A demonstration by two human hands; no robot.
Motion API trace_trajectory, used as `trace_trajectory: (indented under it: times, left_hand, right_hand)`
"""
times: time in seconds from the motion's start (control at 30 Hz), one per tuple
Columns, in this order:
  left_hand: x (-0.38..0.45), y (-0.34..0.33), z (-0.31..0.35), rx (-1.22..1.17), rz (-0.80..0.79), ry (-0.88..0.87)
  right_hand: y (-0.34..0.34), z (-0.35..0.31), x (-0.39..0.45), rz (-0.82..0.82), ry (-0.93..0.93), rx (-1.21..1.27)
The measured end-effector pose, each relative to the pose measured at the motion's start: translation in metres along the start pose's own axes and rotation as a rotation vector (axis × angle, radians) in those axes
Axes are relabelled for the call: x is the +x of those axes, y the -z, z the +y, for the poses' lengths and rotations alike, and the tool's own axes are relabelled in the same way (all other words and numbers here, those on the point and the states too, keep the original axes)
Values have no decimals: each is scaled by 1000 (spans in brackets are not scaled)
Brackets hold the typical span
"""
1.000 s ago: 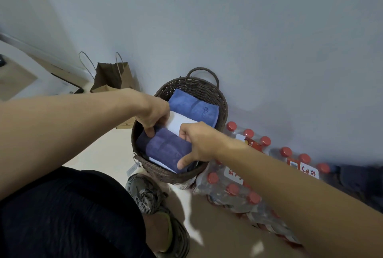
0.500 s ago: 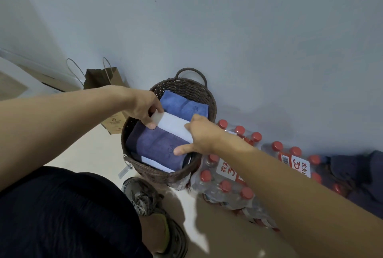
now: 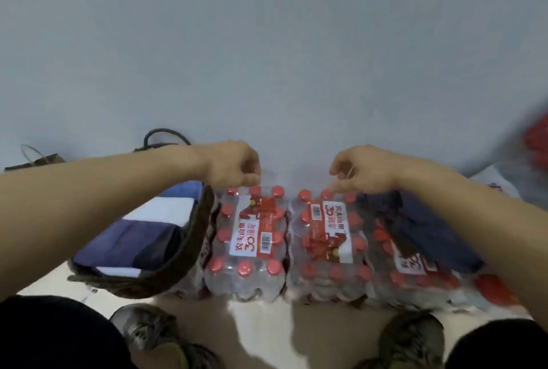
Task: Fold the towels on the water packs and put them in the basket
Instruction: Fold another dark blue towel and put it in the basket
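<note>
A pale floor [image 3: 261,336] carries a dark wicker basket [image 3: 181,256] at left, shrink-wrapped water packs [image 3: 249,250] with red caps side by side against the wall, a brown paper bag [image 3: 38,161] far left, and two shoes.

A home setting is suggested, likely a storeroom corner or spare room. Shrink-wrapped packs of bottled water [image 3: 246,238] are stacked on a pale floor [image 3: 261,327] against a plain painted wall [image 3: 267,57]. A woven basket [image 3: 184,250] of folded towels [image 3: 127,238] and a brown paper bag [image 3: 38,161] are kept beside them.
</note>
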State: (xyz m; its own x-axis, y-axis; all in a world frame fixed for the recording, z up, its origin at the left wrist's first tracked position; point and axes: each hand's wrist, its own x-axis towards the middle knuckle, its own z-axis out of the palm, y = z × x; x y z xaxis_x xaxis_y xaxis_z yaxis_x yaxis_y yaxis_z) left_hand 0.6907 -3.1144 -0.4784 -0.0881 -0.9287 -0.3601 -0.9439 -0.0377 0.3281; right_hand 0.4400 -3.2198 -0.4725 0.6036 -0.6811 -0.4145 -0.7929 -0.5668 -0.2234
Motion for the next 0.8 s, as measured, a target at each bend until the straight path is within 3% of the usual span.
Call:
trace_trajectory:
  times: [0.17,0.33,0.53,0.67,0.8]
  left_hand:
    - [74,-37,138,-35,-19,-215]
    - [139,-98,230,-157,71,-212]
    - [185,-152,262,-440,43,-72]
    - [191,-167,272,-536,16,-100]
    - [181,-157,275,-749,-12,-99]
  right_hand:
    - [5,127,-47,96,-328,-79]
    - [-29,195,-84,167,-444,73]
    - [-70,228,-85,170,-499,184]
    - [-71,230,-75,152,-601,627]
    - [-59,225,-68,183,-594,789]
